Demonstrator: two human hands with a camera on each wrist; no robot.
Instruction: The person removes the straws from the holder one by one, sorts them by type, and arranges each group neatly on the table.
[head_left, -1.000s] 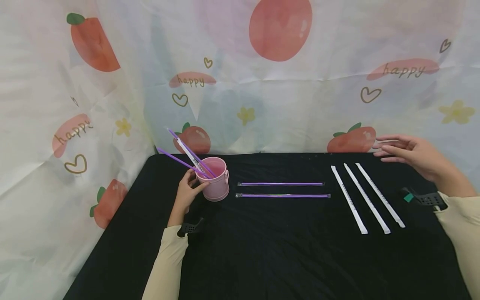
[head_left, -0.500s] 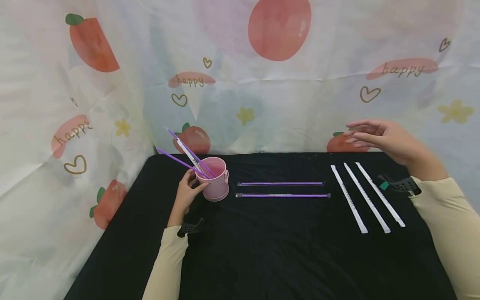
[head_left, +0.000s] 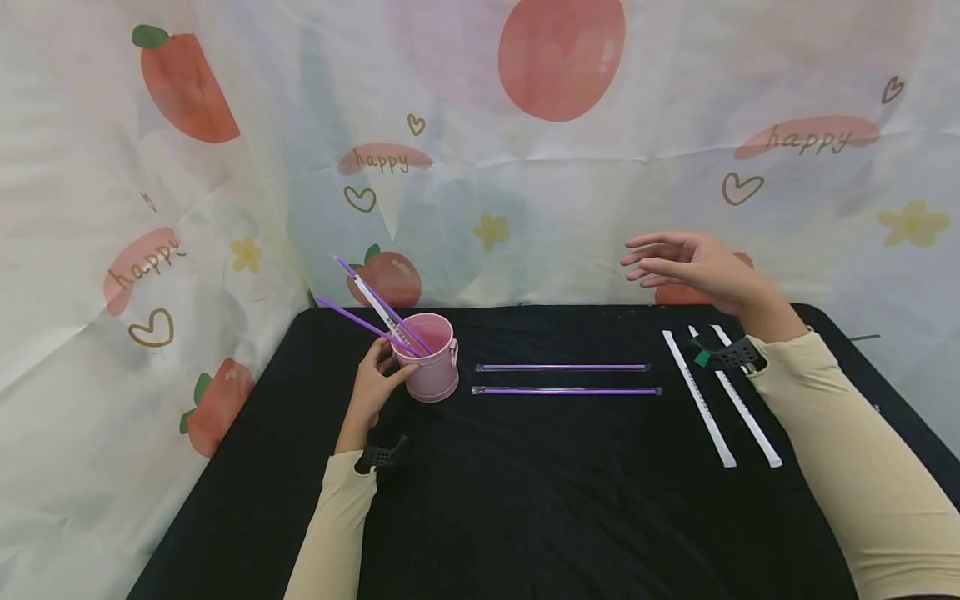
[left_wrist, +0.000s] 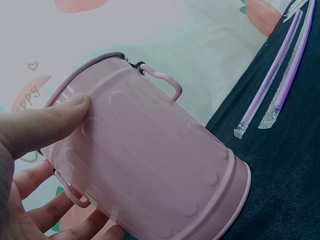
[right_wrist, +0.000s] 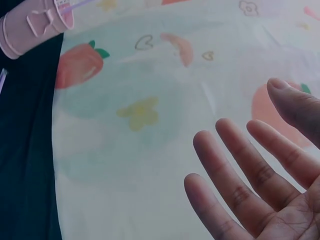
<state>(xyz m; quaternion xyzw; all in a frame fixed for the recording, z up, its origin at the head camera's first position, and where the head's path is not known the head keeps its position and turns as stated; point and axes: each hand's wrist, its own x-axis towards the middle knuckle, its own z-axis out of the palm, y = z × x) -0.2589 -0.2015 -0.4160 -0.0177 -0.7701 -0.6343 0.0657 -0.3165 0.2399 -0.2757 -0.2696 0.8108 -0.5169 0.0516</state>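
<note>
With thumb and fingers around its left side, my left hand (head_left: 370,390) grips a pink bucket (head_left: 433,379) with small side handles. The left wrist view shows the thumb on the bucket wall (left_wrist: 150,150). Out of the bucket lean two purple straws (head_left: 352,314) and a straw in a white paper wrapper (head_left: 378,307). My right hand (head_left: 693,262) is in the air above the table's far edge, fingers spread and holding nothing. Below its wrist lie several white-wrapped straws (head_left: 699,400), partly hidden by the sleeve.
Two purple straws in clear wrappers (head_left: 562,367) lie parallel across the middle of the black-covered table (head_left: 540,500). A printed cloth (head_left: 570,192) with fruit and hearts hangs behind the table and along its left side.
My right hand has moved left through the air from the table's far right, and its arm now covers part of the white-wrapped straws. The left hand and bucket have stayed in place.
</note>
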